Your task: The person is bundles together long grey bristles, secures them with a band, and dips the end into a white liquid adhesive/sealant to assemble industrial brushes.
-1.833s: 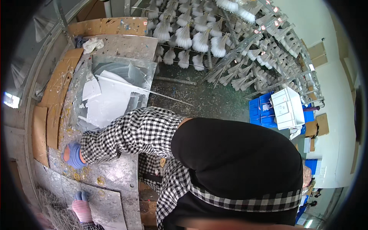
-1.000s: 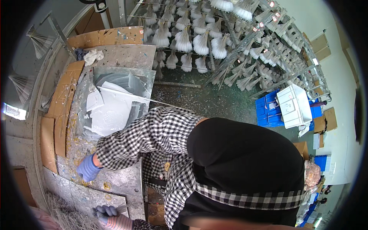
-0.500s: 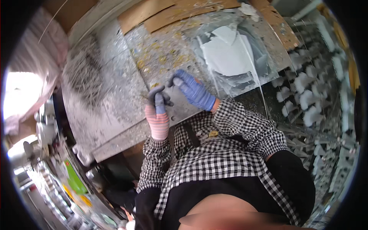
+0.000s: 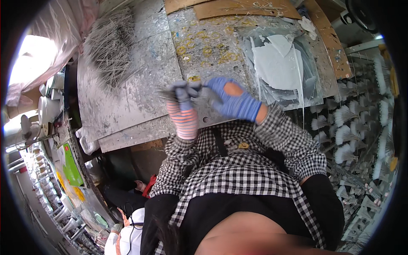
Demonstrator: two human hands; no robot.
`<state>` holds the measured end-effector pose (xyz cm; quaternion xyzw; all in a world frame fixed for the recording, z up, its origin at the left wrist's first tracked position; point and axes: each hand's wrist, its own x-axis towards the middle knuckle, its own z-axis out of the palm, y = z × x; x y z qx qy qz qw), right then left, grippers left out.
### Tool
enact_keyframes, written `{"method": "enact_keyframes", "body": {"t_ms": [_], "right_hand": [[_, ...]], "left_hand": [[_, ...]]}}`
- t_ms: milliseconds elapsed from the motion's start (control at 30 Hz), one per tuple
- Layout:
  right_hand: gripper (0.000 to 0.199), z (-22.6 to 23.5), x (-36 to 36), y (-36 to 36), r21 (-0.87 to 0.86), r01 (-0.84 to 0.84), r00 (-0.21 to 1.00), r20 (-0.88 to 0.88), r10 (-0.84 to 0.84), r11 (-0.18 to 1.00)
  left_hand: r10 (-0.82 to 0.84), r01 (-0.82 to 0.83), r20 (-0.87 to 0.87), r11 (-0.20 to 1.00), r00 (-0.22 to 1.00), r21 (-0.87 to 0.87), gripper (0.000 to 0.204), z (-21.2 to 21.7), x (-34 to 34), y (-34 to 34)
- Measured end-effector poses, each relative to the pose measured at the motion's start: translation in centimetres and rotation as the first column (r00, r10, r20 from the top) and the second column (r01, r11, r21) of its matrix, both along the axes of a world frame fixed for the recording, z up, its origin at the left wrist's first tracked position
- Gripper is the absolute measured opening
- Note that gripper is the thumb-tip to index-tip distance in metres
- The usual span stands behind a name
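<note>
My left hand (image 4: 183,108), in a pink striped glove with grey-coated fingers, is closed around a small bunch of thin dark wires (image 4: 165,94). Their ends fan out past the hand's left side. Close beside its fingertips is my right hand (image 4: 234,100), in a blue striped glove with an orange-toned patch on its back. Motion smears the right fingers, so their grip and anything between them cannot be made out. Both hands are above the near edge of a stained grey worktable (image 4: 140,102). A large heap of similar thin wires (image 4: 111,49) lies at the table's far left.
A sheet smeared with thick white paste (image 4: 276,63) lies right of my hands, a white strand hanging off its edge. Brown boards (image 4: 246,9) line the back. Racks of white, fan-shaped wire bunches (image 4: 346,114) stand at right. Another person's white-clothed part (image 4: 131,231) shows at lower left.
The view has shifted, so the table sits higher and farther right. My right hand has turned, showing more of the patch on its back. The wires in my left hand now show clearly.
</note>
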<state>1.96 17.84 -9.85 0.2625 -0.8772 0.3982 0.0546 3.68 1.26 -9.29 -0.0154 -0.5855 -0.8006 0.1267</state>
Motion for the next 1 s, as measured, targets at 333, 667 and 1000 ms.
{"method": "enact_keyframes", "body": {"t_ms": [333, 667, 1000], "right_hand": [[0.025, -2.9, -15.5, -3.2, 0.449, -0.013, 0.932, -0.319, 0.173, 0.894], [0.028, -1.9, -15.5, 0.5, 0.486, -0.356, 0.722, -0.399, 0.565, 0.798], [0.019, 4.7, -8.2, -0.4, -0.276, -0.203, 0.969, -0.191, 0.153, 0.939]], "left_hand": [[0.131, 0.059, 0.112, 0.355, 0.985, -0.933, 0.025, 4.1, -11.8, -6.7], [0.152, 0.266, 0.234, -0.249, 0.960, -0.931, 0.027, 1.6, -15.7, -3.2], [0.283, 0.403, 0.335, -0.235, 0.899, -0.884, 0.023, 2.8, -16.9, -3.4]]}}
